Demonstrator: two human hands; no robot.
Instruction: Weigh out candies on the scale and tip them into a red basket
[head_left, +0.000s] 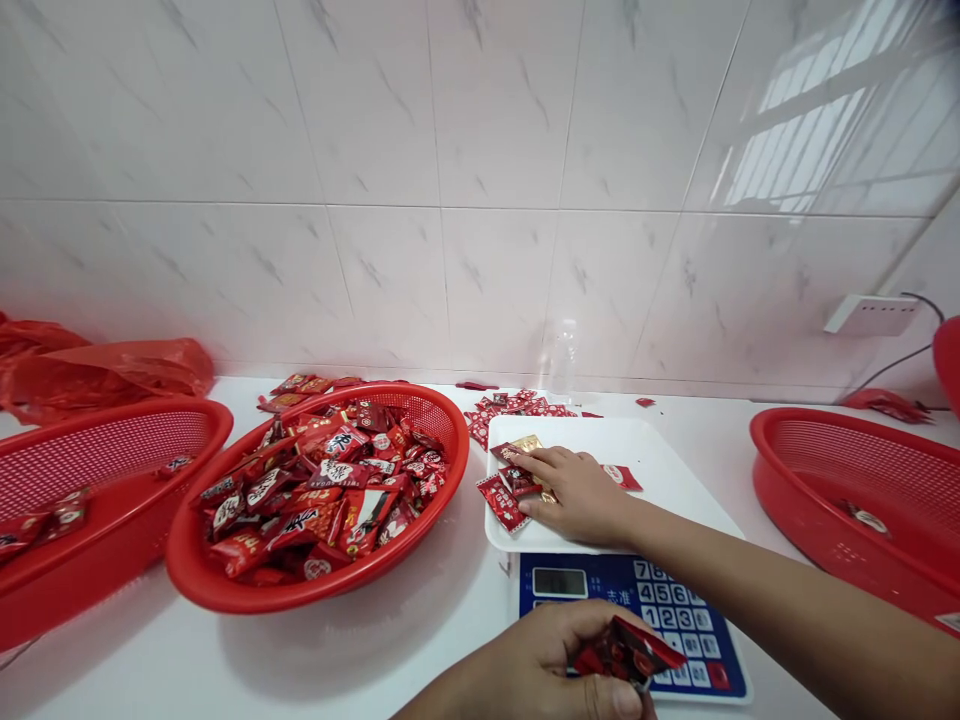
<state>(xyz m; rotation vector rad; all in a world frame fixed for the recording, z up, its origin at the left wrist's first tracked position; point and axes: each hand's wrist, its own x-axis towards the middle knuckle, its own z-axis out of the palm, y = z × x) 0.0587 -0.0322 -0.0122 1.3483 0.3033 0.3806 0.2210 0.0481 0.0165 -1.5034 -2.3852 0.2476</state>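
My right hand (577, 495) reaches in from the right and lies on the white tray (660, 440) of a scale with a blue keypad (652, 600). Its fingers are stretched flat over a few red and gold candy packets (504, 500) at the tray's left edge. One more red packet (622, 477) lies just behind the hand. At the bottom of the view my left hand (544, 665) is closed on a small bunch of red packets (628, 650), held over the front of the keypad.
A red mesh basket (300, 595) heaped with candy packets stands left of the scale. Another red basket (112, 500) with a few packets is at far left, and a third (847, 480) at right. Loose packets (510, 405) lie by the tiled wall. Red plastic bags (105, 370) sit at back left.
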